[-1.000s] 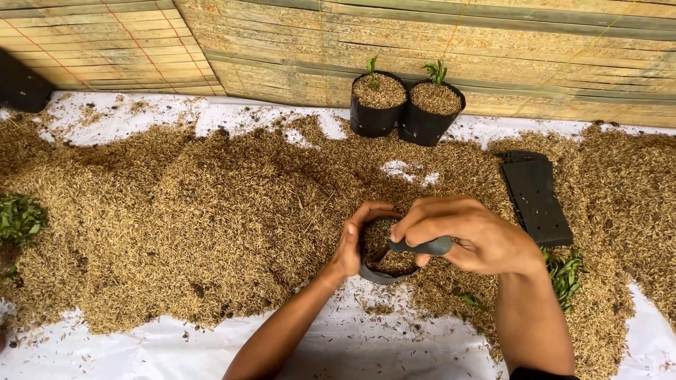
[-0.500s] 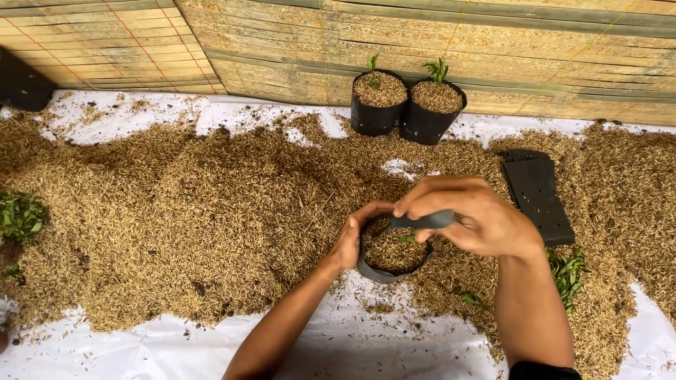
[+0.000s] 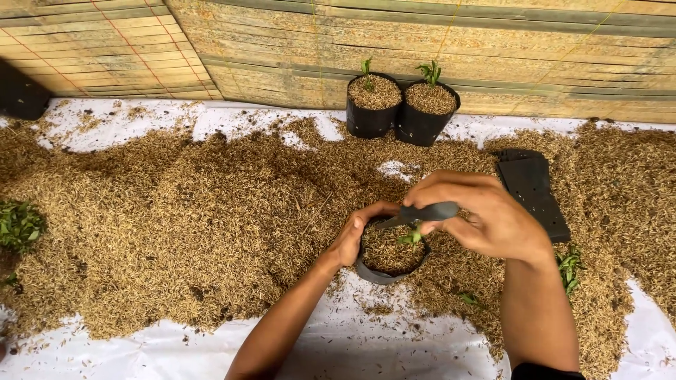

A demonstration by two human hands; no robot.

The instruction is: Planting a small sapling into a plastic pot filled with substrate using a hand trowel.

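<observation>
Husk fills my grow bag [image 3: 384, 271], left hand [image 3: 350, 236] gripping its rim; right hand [image 3: 486, 214] clamps dark tool [image 3: 422, 212] and seedling [image 3: 411, 236], not yet bedded.

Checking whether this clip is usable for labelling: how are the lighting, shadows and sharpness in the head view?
Head view: soft, even daylight, no glare even on the white plastic sheet; only faint shadows under the right hand and left hand; the small black grow bag of husk is sharp; the woven bamboo wall bows slightly, suggesting wide-angle distortion.
</observation>
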